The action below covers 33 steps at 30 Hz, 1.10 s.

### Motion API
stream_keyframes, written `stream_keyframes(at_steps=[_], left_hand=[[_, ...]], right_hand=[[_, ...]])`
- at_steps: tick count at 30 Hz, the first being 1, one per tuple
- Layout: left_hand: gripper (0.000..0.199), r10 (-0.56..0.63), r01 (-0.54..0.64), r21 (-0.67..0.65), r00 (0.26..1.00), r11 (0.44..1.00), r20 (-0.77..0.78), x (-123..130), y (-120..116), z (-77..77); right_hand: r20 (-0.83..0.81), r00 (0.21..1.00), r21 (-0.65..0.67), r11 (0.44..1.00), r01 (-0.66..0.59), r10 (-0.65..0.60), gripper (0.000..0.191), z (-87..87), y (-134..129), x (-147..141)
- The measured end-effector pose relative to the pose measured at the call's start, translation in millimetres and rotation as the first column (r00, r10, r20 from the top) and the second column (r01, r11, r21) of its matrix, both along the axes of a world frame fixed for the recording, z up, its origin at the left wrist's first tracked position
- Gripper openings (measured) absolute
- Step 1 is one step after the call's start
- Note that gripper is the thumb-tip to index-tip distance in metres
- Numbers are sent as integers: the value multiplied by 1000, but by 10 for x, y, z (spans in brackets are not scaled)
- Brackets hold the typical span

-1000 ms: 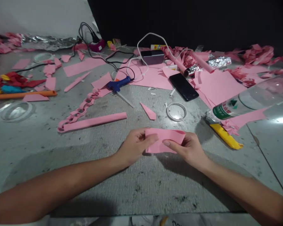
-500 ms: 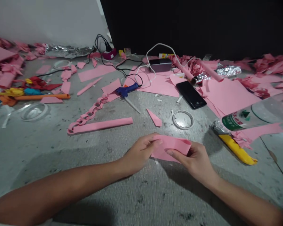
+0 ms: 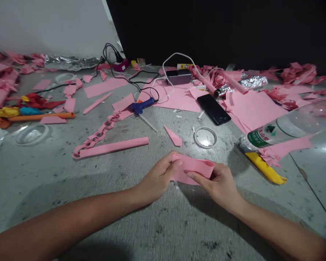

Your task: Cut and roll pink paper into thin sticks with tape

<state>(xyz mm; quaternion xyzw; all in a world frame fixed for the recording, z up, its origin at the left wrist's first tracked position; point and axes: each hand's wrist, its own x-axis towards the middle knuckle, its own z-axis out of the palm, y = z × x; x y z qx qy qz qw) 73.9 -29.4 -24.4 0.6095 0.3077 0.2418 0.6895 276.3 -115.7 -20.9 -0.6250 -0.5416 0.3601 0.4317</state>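
Note:
A piece of pink paper (image 3: 188, 166), its right end folded over in a loop, is held between both hands above the grey floor. My left hand (image 3: 163, 175) pinches its left end, thumb on top. My right hand (image 3: 220, 181) grips the folded right end, with the thumb on the near layer and the other fingers behind. Beyond the hands lie a small pointed pink scrap (image 3: 174, 137) and a roll of white tape (image 3: 205, 137). A rolled pink paper strip (image 3: 119, 145) and a pink paper chain (image 3: 101, 132) are farther left.
A blue glue gun (image 3: 142, 106), a black phone (image 3: 214, 109) and a power bank (image 3: 178, 77) with cables lie farther back. At the right are a plastic bottle (image 3: 285, 128) and a yellow cutter (image 3: 264, 168). Another tape roll (image 3: 32, 135) lies left; pink scraps line the wall.
The view has shifted slightly, so most things appear a little farther left. Both hands keep their hold on the pink paper, whose folded shape looks nearly the same.

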Motion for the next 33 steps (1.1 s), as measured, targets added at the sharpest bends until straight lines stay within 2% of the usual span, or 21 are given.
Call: stream_keyframes(at_steps=[8, 15, 21, 24, 28, 33], left_hand=[[32, 0, 1, 13, 1000, 1000, -6, 1, -13, -6], [33, 42, -39, 84, 999, 996, -30, -13, -30, -1], [33, 135, -117, 190, 987, 975, -82, -87, -36, -6], [34, 198, -165, 263, 975, 951, -102, -123, -8, -9], [37, 215, -160, 330, 967, 930, -138, -149, -3, -11], [40, 175, -107, 304, 962, 947, -207, -157, -34, -12]], right_hand=[[5, 1000, 33, 999, -8, 8, 32, -1, 4, -9], [-96, 994, 13, 999, -51, 52, 30, 8, 36, -17], [-183, 976, 34, 993, -111, 115, 36, 26, 21, 41], [-196, 970, 29, 990, -139, 142, 46, 42, 36, 62], [-243, 961, 25, 991, -131, 133, 50, 42, 61, 63], [-320, 945, 46, 998, -51, 63, 53, 2, 46, 60]])
